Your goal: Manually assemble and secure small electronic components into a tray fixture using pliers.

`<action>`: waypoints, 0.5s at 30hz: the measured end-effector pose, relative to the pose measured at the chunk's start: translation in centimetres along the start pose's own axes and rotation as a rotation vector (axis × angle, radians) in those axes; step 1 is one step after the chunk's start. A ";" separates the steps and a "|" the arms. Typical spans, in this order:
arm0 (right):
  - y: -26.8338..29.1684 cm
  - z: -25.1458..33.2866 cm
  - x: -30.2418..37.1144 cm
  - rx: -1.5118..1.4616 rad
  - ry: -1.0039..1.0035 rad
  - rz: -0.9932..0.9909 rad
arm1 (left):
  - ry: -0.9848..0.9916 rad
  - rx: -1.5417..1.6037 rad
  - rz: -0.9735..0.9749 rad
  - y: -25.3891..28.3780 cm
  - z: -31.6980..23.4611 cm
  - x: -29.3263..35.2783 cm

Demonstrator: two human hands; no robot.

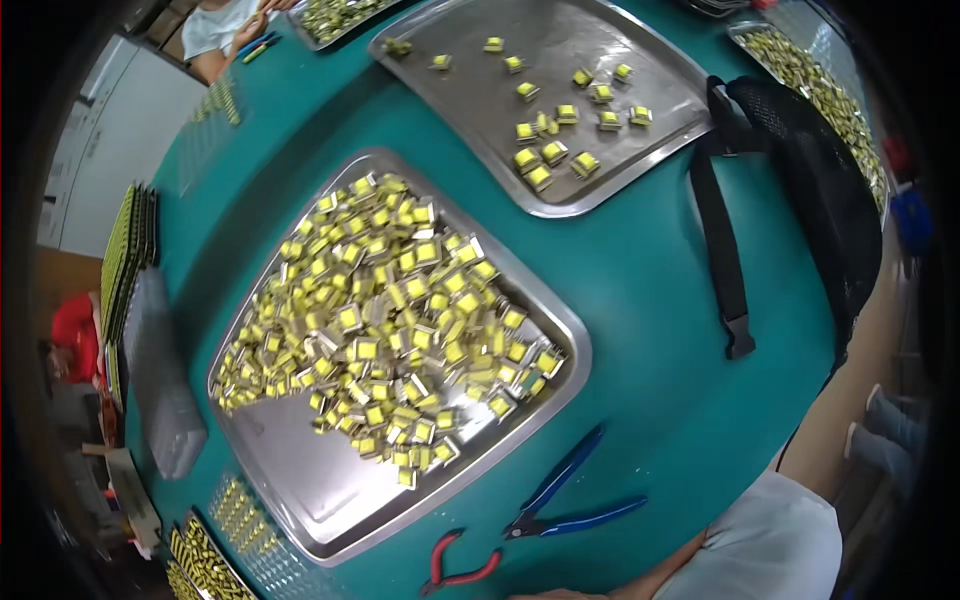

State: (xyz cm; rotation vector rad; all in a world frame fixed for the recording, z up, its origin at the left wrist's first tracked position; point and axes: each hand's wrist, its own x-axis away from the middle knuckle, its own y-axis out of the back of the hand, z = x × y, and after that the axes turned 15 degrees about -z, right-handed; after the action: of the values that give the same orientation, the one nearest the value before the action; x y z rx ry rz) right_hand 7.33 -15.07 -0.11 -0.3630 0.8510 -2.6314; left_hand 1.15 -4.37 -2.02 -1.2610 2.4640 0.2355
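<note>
At the lower edge a bare forearm comes out of a pale sleeve; it looks like my right arm. Only a sliver of my right hand shows at the rim, its fingers cut off from sight. My left hand is out of view. Nearest to the right hand lie blue-handled nippers, handles spread, and red-handled pliers, also spread. Beyond them a metal tray holds a heap of small yellow-wrapped metal parts, like little transformers, with bare metal at its near left corner.
A second metal tray farther back carries several scattered yellow parts. A black strapped bag lies at right. Clear plastic trays and a grey stack stand at left. Another person's arm rests at the far table edge.
</note>
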 end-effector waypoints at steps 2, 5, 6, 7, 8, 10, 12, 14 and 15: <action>-0.2 0.0 0.1 0.015 0.052 -0.061 | 0.002 -0.016 0.028 -0.2 0.1 0.0; -2.3 0.3 -0.1 0.380 0.395 -0.255 | -0.044 -0.099 0.036 0.6 -0.7 0.4; -2.7 0.5 -0.4 0.759 0.696 -0.440 | -0.039 -0.115 0.040 0.5 -0.5 0.4; -2.5 1.5 -0.3 0.396 0.253 -0.342 | -0.035 -0.131 0.043 0.5 -0.3 0.4; -2.1 1.2 -0.7 0.412 0.244 -0.352 | -0.029 -0.147 0.047 0.4 -0.1 0.5; -1.8 0.7 -0.2 -0.059 0.038 -0.195 | -0.050 -0.188 0.053 1.2 -0.8 0.9; -3.5 0.1 0.8 -0.499 -0.160 -0.230 | -0.057 -0.201 0.066 1.8 -1.1 1.4; -2.6 -0.3 0.7 -0.545 -0.163 -0.197 | -0.068 -0.180 0.078 1.3 -0.1 1.6; -1.9 -0.8 0.9 -0.471 -0.229 -0.150 | -0.072 -0.161 0.085 1.1 0.7 1.8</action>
State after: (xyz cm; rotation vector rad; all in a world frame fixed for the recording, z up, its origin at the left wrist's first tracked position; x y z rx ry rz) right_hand 5.81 -13.58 0.54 -0.8593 1.4036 -2.4273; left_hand -0.56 -4.84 -3.36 -1.1886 2.4807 0.5024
